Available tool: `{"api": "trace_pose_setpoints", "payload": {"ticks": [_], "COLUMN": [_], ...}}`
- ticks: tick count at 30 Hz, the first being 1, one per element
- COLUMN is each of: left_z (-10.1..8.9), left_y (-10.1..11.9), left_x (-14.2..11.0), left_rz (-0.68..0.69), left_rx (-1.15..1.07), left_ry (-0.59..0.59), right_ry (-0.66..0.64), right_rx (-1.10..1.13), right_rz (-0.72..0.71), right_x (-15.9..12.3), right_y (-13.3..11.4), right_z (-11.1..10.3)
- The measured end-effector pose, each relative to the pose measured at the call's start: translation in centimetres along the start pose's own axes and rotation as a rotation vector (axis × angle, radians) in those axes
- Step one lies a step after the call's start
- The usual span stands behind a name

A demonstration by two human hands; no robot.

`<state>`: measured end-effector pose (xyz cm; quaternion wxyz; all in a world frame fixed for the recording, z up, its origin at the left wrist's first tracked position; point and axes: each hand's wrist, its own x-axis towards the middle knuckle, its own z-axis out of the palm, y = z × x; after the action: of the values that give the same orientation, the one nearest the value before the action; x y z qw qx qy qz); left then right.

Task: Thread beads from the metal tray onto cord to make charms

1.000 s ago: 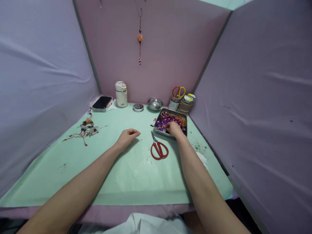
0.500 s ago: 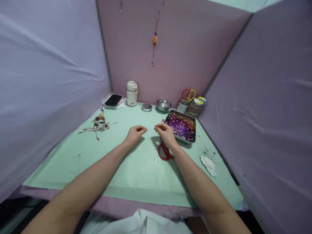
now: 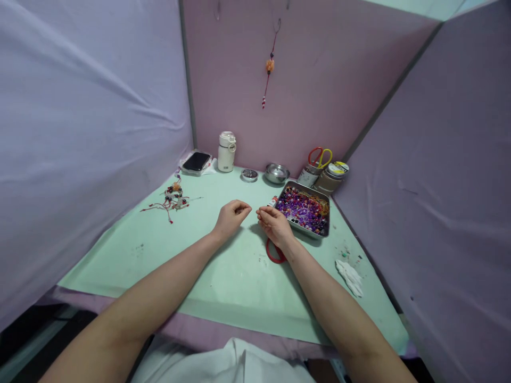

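My left hand (image 3: 230, 217) rests on the mint-green table (image 3: 223, 276) with its fingers curled into a loose pinch. My right hand (image 3: 274, 226) sits a short gap to its right, fingertips pinched together and pointing at the left hand; whatever it holds is too small to make out. Red-handled scissors (image 3: 273, 254) lie under my right wrist, mostly hidden. A metal tray (image 3: 324, 232) full of purple, pink and dark beads stands just right of my right hand.
At the back stand a white flask (image 3: 226, 151), a phone (image 3: 196, 161), a small round tin (image 3: 249, 174), a steel bowl (image 3: 277, 173) and jars holding scissors (image 3: 319, 157). Beaded red cords (image 3: 171, 198) lie at the left. A white tissue (image 3: 349, 276) lies at the right. A tassel ornament (image 3: 269, 66) hangs on the back wall.
My right hand left the bead tray and came left to meet my left hand, now covering the scissors. The view shifted so everything sits further right.
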<state>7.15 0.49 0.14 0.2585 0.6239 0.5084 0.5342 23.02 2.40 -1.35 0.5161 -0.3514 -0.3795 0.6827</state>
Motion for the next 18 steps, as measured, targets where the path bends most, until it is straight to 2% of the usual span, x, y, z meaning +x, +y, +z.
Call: {"api": "trace_pose_setpoints", "payload": {"ticks": [8,18], "left_z": [-0.17,-0.24], "left_y": [0.37,0.44], "left_x": [-0.21,-0.26], "left_rz": [0.127,0.118], "left_rx": [0.092,0.127], "left_ry": [0.012,0.0], "right_ry": [-0.005,-0.009], "right_rx": [-0.009,-0.048], "right_rz": [0.01,0.041], "right_x": [-0.03,-0.34], "right_y": [0.01,-0.12], "right_z": [-0.02,0.34]}}
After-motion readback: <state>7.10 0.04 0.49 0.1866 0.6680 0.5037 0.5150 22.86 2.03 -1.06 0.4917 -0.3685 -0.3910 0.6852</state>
